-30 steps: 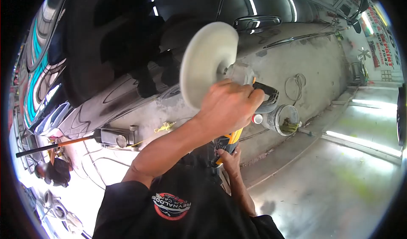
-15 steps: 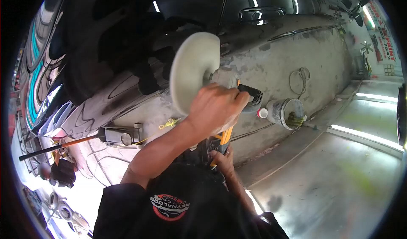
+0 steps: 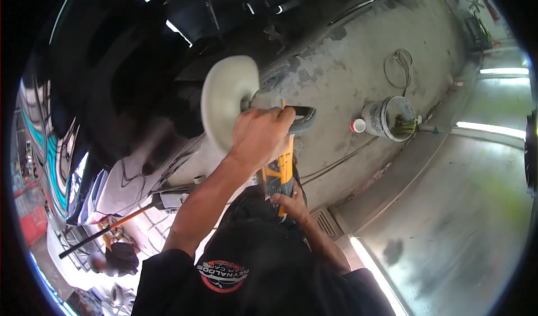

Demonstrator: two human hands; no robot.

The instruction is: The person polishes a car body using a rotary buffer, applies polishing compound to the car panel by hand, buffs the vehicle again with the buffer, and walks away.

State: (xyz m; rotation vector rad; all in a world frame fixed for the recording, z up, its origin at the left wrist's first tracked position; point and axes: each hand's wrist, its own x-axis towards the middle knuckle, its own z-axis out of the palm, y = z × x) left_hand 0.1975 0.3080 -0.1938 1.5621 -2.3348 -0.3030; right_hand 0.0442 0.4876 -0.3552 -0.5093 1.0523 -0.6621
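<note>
My left hand [image 3: 262, 134] is wrapped round the front of a yellow and black polisher [image 3: 286, 162], by its dark side handle. Lower down, my right hand [image 3: 292, 203] grips the rear body of the same tool. A round white pad [image 3: 224, 100] on the tool's head stands nearly edge-on, facing the glossy black car panel [image 3: 129, 80]. Whether the pad touches the paint I cannot tell. The palms and the trigger are hidden.
A bucket [image 3: 386, 119] with something green inside stands on the concrete floor, beside a red and white capped container [image 3: 358, 126]. A coiled hose [image 3: 398, 68] lies beyond. A long-handled tool [image 3: 123, 221] and a person in dark clothing [image 3: 120, 258] are at the lower left.
The polisher, with both hands on it, has moved left and slightly down in view. The camera view has turned, so the car, bucket and floor items sit differently.
</note>
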